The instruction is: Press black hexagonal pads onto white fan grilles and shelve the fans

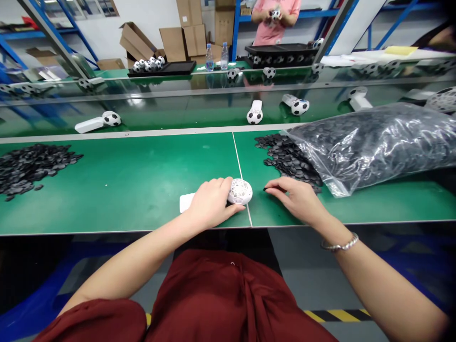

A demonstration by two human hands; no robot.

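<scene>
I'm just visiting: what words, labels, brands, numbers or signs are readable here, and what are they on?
No words, brands or numbers are readable.
Bottles: any print is too small and blurred.
Cardboard box at the back: a small pale mark, too small to read.
White piece under the left hand: no legible lettering.
Plastic bag: no legible print.
Floor marking: yellow-and-black stripes, no visible words.

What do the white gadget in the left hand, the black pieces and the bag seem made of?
White gadget: probably hard plastic, smooth with slight sheen; its openwork face looks moulded.
Black pieces: plastic or rubber, can't tell which; they look thin and mostly matte.
Bag: likely plastic film, see-through, wrinkled and glossy.
</scene>
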